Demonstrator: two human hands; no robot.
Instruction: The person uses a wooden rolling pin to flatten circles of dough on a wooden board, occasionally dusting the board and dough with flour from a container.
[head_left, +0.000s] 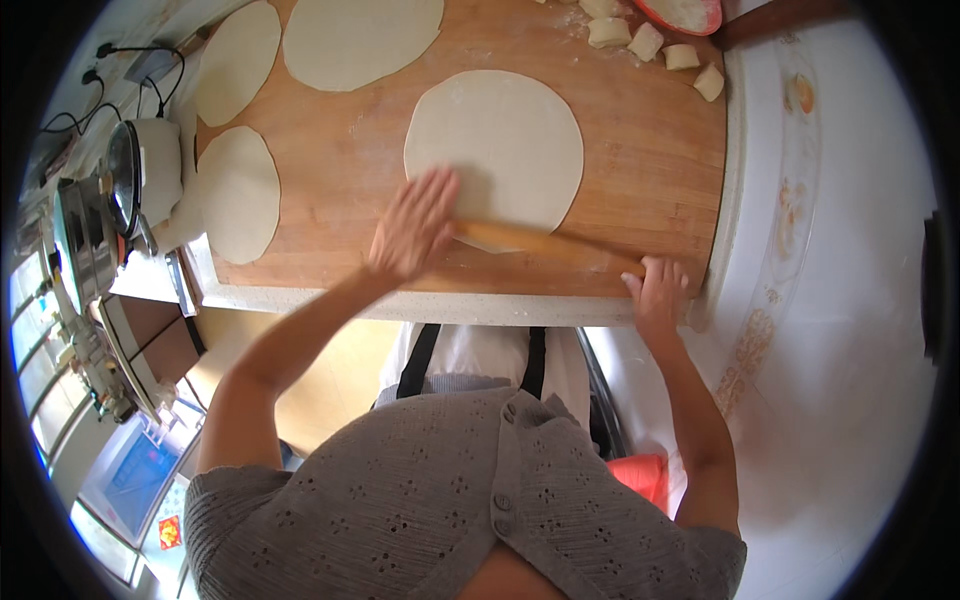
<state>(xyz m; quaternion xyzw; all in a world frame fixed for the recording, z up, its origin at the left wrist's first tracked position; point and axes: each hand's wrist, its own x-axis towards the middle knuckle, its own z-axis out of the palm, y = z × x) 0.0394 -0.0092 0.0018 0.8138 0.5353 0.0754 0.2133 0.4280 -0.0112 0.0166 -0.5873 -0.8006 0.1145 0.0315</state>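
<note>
A large round sheet of rolled dough (502, 142) lies on the wooden board (645, 150) in front of me. Across its near edge slants a wooden rolling pin (555, 242). The right end of the pin is in my right hand (660, 296), near the board's front right corner, with the fingers curled around it. My left hand (414, 225) is flat at the pin's left end, fingers stretched forward over the dough's lower left edge. It hides that end, so whether it grips the pin is unclear. Slight blur shows on this hand.
More dough sheets lie at left (240, 195), far left (238, 64) and the back (360, 41). Several cut dough pieces (609, 32) sit at the back right by a red bowl (701, 24) of flour. A white cooker (161, 169) stands left; a tiled wall (847, 262) borders the right.
</note>
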